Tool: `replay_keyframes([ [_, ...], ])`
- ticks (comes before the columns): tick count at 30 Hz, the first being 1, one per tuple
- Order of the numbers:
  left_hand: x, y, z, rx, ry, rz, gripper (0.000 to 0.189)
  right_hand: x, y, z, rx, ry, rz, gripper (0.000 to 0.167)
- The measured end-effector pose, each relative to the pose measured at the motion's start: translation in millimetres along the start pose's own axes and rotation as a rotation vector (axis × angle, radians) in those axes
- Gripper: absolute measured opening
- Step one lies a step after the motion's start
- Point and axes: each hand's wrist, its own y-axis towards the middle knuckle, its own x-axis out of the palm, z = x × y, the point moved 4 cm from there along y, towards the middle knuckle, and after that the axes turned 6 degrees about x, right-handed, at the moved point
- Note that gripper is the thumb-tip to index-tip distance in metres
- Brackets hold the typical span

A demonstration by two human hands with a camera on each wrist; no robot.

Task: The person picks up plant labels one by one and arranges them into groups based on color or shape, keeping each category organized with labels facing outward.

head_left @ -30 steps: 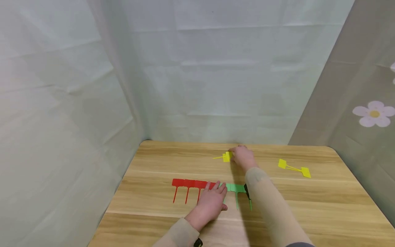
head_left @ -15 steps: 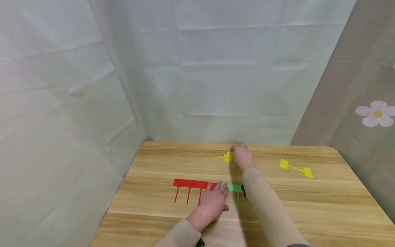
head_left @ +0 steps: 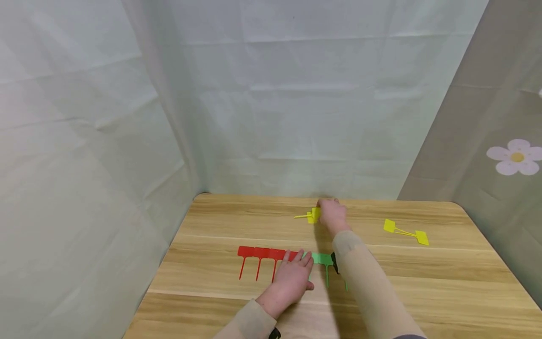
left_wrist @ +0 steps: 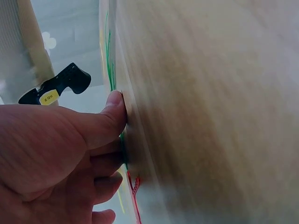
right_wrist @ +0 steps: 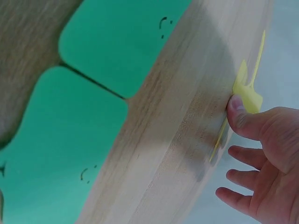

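A row of flat-headed label cable ties lies on the wooden table [head_left: 203,282], the red label cable ties [head_left: 261,253] at left and the green label cable ties [head_left: 325,259] at right. My left hand [head_left: 289,278] rests over the middle of this row, fingers stretched out, hiding part of it. Toward the back edge, my right hand [head_left: 333,214] is at a pair of overlapping yellow label cable ties [head_left: 313,215]. In the right wrist view its thumb lies against a yellow head [right_wrist: 252,99]; the index finger is hidden behind, and the other fingers are spread.
Two more yellow label cable ties [head_left: 406,232] lie at the back right with tails crossing. A pale cloth [head_left: 296,117] hangs behind the table, and a flowered grey cloth [head_left: 474,183] hangs on the right. The green heads bear small drawn marks [right_wrist: 163,25].
The view shifts slightly. My right hand stays at the overlapping yellow label cable ties, its wrist moved slightly left, and my left hand stays on the row.
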Motion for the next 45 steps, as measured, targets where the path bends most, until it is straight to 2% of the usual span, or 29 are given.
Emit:
replay_keyframes([
  [5, 2.0, 2.0, 0.2, -0.004, -0.012, -0.003, 0.073, -4.9, -2.5, 4.8, -0.062, 0.046, -0.022, 0.037],
  [12, 0.4, 1.8, 0.8, -0.001, -0.016, -0.007, 0.073, -16.6, -5.7, 14.8, -0.174, 0.131, -0.125, 0.014],
  [16, 0.7, 1.7, 1.2, -0.01, -0.014, -0.01, 0.074, -24.4, -7.1, 20.0, -0.238, 0.189, -0.186, 0.017],
  [21, 1.1, 1.5, 1.7, -0.014, -0.005, -0.005, 0.074, -33.5, -11.2, 29.3, -0.244, 0.282, -0.228, 0.019],
  [25, 0.5, 1.8, 2.3, -0.014, -0.009, -0.002, 0.074, -35.5, -15.4, 35.7, -0.248, 0.368, -0.226, 0.022],
  [34, 2.3, 2.8, 0.3, -0.019, -0.035, 0.005, 0.074, -39.1, -31.2, 47.7, -0.246, 0.578, -0.163, 0.029],
  [38, 4.4, 3.4, -1.4, -0.015, -0.048, 0.013, 0.074, -40.1, -37.9, 53.5, -0.238, 0.627, -0.142, 0.031],
  [45, 3.6, 4.2, -4.2, -0.014, -0.068, 0.015, 0.074, -42.4, -49.7, 69.5, -0.242, 0.687, -0.106, 0.025],
])
